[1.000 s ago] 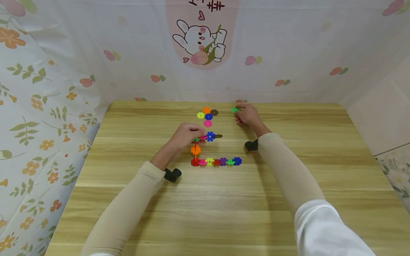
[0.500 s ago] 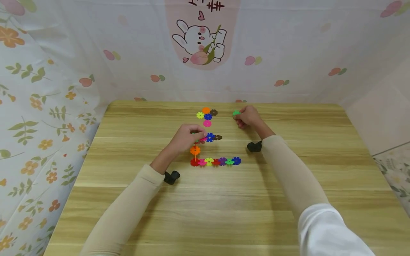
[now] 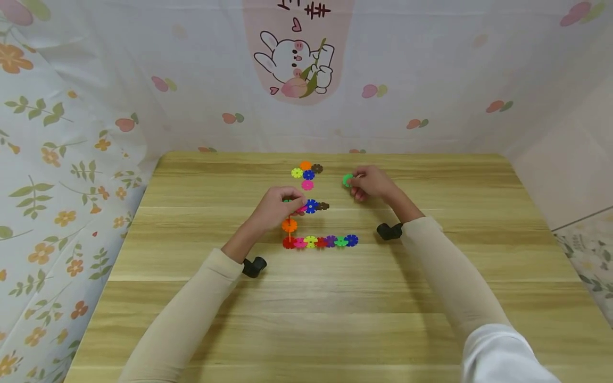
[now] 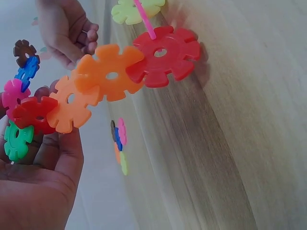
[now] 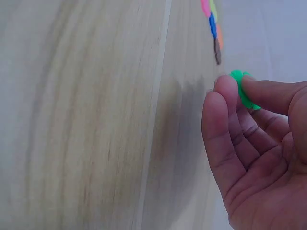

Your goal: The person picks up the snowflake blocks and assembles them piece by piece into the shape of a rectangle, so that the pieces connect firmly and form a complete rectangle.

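Note:
Notched plastic snowflake discs are joined into a chain, whose bottom row point(image 3: 311, 242) runs along the tabletop. From its left end, an orange disc point(image 3: 289, 226) leads up to my left hand point(image 3: 274, 210). That hand pinches the upper part near a pink disc point(image 4: 13, 97), beside a red disc point(image 4: 36, 115) and a green one point(image 4: 18, 141). A blue disc point(image 3: 311, 206) and a brown disc point(image 3: 323, 206) stick out to the right. My right hand point(image 3: 375, 182) pinches a loose green disc point(image 3: 347, 180) between thumb and index finger, apart from the chain.
Several loose discs, including a pink one point(image 3: 307, 185) and a yellow one point(image 3: 297, 173), lie near the back of the wooden table point(image 3: 335, 314). A printed cloth point(image 3: 412, 64) hangs behind the table, and a flowered one point(image 3: 52, 175) hangs on the left.
My right hand has brought the green disc back from the table's far edge, nearer to me. The left hand keeps its grip on the chain and has barely moved.

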A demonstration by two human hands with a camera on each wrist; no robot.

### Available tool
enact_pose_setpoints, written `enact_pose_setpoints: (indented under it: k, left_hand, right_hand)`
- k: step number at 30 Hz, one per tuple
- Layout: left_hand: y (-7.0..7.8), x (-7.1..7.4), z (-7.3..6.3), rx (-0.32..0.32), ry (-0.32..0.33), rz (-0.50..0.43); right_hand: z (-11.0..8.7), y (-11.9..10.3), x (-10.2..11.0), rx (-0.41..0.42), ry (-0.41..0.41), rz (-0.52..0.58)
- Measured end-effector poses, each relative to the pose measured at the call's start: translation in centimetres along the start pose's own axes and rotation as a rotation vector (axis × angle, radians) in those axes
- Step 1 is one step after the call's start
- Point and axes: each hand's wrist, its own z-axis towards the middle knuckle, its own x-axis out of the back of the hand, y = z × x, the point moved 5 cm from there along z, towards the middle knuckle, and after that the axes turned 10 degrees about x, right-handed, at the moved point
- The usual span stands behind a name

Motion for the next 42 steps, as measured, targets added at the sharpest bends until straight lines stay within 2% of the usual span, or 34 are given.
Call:
enact_pose_setpoints:
  k: [9,19,25,35,42]
  left_hand:
    - [-0.1,0.2,-0.1,-0.013,-0.010,-0.033]
    - [-0.1,0.6,-0.1,-0.035,0.033,0.010]
    - [-0.2,0.7,0.1,-0.036,0.042,0.002]
    - [-0.2,0.7,0.2,-0.033,0.043,-0.015]
    - [-0.2,0.6,0.3,-0.028,0.033,-0.039]
  right_hand:
    - [-2.3,-1.6,-0.6,0.059,-0.020,0.013]
    - [-4.7,-3.9,-1.8,0.156,-0.060,0.090]
    - [-5.8,-4.8,-2.7,0.168,-0.083,0.126]
    - [-6.5,-6.1,-3.7,0.222,-0.113,0.136]
    - [-6.4,-6.1,-4.1,0.218,-0.121,0.111]
